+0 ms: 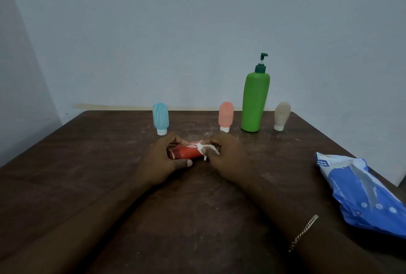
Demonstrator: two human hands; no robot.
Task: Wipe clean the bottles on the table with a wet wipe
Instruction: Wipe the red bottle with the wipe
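Note:
A small red bottle (187, 152) lies on its side over the middle of the dark wooden table (87, 164). My left hand (162, 161) grips its left end, thumb in front and fingers behind. My right hand (226, 156) pinches a crumpled white wet wipe (203, 148) against the bottle's right end. At the back stand a blue bottle (160, 121), a pink bottle (225, 116), a tall green pump bottle (254, 102) and a beige bottle (281, 115), the three small ones cap down.
A blue and white wet wipe pack (364, 192) lies at the table's right edge. White smears and crumbs mark the tabletop near the bottles. A pale wall rises behind the table. A chain bracelet (304, 232) hangs on my right wrist.

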